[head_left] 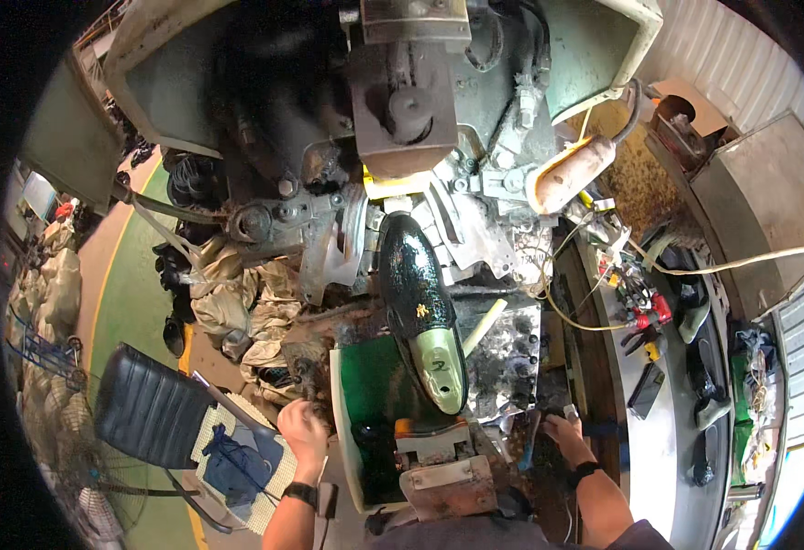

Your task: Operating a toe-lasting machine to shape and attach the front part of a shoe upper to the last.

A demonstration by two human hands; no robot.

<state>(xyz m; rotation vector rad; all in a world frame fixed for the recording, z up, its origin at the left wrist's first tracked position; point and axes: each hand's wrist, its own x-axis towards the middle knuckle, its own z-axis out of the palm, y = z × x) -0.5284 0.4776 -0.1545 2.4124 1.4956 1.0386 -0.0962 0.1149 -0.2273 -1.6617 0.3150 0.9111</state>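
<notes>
A glossy black shoe upper [411,266] with a small gold ornament is stretched on a pale green shoe last [440,362]. It sits in the middle of the machine, its toe at the far end against metal wiper plates [457,225]. My left hand [302,436] is closed at the left of the green-lined bin, close to a dark machine knob; what its fingers hold is hidden. At the machine's right side, my right hand [568,436] is closed near a metal plate, on something I cannot make out. Both hands are apart from the shoe.
A heavy press head [407,119] overhangs the toe. A lamp [572,174] hangs to its right. A green-lined bin [339,431] lies below the shoe. Right stands a bench [647,454] with a red tool, a phone and black shoes. Left is a black chair [150,403].
</notes>
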